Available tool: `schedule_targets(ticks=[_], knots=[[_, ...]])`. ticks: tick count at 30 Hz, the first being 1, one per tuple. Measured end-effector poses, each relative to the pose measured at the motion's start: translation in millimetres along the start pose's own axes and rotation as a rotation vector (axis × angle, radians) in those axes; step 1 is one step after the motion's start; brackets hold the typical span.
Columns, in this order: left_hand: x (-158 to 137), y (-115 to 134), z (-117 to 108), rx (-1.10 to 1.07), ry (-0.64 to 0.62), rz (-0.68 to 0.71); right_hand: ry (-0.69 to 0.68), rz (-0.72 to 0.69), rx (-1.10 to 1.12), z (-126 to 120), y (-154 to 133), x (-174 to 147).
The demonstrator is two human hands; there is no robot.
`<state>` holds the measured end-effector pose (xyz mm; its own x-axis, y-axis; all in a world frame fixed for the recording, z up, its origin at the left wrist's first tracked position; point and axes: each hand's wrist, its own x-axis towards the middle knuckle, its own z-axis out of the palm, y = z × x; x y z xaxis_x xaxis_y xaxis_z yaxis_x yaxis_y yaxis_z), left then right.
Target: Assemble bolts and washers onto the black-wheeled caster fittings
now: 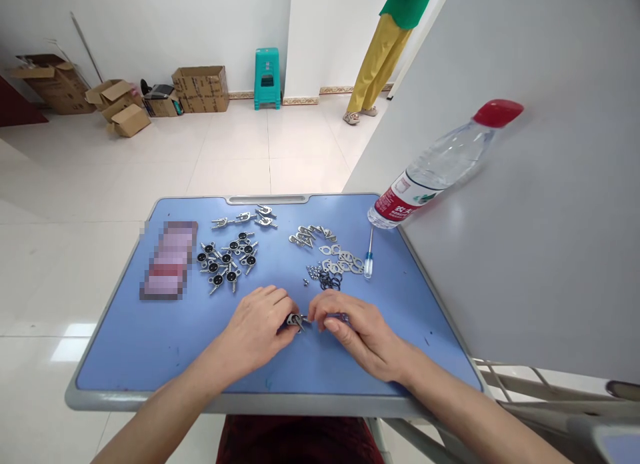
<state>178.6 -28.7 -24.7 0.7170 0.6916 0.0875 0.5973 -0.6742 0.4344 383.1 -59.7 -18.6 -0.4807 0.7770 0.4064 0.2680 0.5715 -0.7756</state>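
Note:
My left hand (263, 327) is closed around a small metal fitting (296, 321) with an oval flange and a thin stem. Close beside it, the curled fingers of my right hand (357, 327) hold what looks like a screwdriver (343, 317) with a clear bluish handle, its tip toward the fitting. Just beyond my hands lie black rubber rings (331, 281), tiny screws (314, 272) and flat oval metal plates (345, 259). Several metal fittings with round black faces (227, 259) lie to the left. Metal lever-like pieces (313, 235) are spread farther back.
Another screwdriver (369, 264) lies on the blue table (200, 357) near a water bottle (425, 171) leaning against a grey panel (540, 237). More metal fittings (244, 217) sit at the back. A blurred pinkish object (170, 261) lies left. Beyond are a stool (267, 77), cardboard boxes (200, 91) and a standing person (383, 57).

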Motion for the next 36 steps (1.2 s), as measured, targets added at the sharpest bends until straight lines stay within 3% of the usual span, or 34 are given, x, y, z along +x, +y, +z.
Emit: schedule_targets(ticks=[6,18,26,33,36], knots=[[0.1,0.1,0.2,0.000,0.008,-0.001,-0.045,-0.010,-0.075,-4.4,-2.7,3.3],[-1.5,0.0,0.8,-0.027,0.016,0.019,0.228,-0.130,-0.346,9.8,12.9,7.4],[-0.4,0.9,-0.8,0.003,-0.026,0.008,0.013,-0.125,-0.215,-2.4,3.4,10.2],[-0.3,0.5,-1.1,-0.024,-0.005,0.007,0.226,-0.092,-0.408,0.3,8.8,7.9],[-0.5,0.4,-1.2,-0.020,-0.014,0.006,0.174,-0.078,-0.324,-0.7,6.2,8.5]])
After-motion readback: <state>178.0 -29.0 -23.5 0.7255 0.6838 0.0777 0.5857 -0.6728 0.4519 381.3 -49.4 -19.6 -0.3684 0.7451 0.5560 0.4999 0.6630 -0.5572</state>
